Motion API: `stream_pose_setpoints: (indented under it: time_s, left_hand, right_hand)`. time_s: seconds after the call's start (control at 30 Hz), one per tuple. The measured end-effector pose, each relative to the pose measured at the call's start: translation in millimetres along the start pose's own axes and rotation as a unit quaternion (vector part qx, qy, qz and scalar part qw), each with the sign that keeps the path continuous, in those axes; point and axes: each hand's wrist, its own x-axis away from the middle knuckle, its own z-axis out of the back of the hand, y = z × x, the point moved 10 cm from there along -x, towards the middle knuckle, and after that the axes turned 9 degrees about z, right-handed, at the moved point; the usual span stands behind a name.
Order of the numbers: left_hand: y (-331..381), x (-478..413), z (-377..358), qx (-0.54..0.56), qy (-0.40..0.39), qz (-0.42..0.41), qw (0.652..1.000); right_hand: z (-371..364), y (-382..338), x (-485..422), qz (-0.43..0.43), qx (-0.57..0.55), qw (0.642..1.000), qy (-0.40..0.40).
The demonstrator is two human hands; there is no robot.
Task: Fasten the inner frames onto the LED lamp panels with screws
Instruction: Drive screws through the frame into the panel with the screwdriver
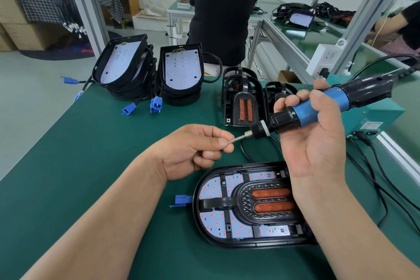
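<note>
An LED lamp panel (pixel 211 191) lies flat on the green mat in front of me, a black inner frame (pixel 268 202) with two orange reflectors seated in it. My right hand (pixel 318 143) grips a blue and black electric screwdriver (pixel 318 104), held above the panel with its bit pointing left. My left hand (pixel 193 150) pinches a small screw (pixel 230 141) between thumb and forefinger, right at the bit's tip. The panel's right end is hidden under my right forearm.
Two stacks of LED panels (pixel 181 68) with blue connectors (pixel 155 104) stand at the back left of the mat (pixel 102 143). Loose inner frames (pixel 244 104) stand at the back centre. A teal power box (pixel 372 118) and black cables lie at right. A person stands beyond the table.
</note>
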Motion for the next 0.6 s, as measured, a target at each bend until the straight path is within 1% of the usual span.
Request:
stream_pose_setpoints:
  time_s: [0.17, 0.3, 0.4, 0.47, 0.6]
  left_hand:
    - [0, -1, 1, 0.002, 0.006, 0.005, 1.000]
    - [0, 0, 1, 0.003, 0.004, 0.007, 1.000]
    - [0, 2, 3, -0.001, 0.007, 0.006, 1.000]
    - [0, 2, 5, -0.006, 0.012, 0.000, 1.000]
    - [3, 0, 4, 0.008, 0.015, -0.013, 1.000]
  right_hand:
    - [-11, -3, 1, -0.001, 0.003, 0.998, -0.055]
    - [-24, -8, 4, 0.003, 0.008, 0.994, -0.113]
    - [-30, -8, 6, 0.004, 0.022, 0.991, -0.132]
    - [-28, -5, 6, 0.004, 0.031, 0.993, -0.114]
    - [-7, 1, 3, -0.010, 0.025, 0.999, -0.023]
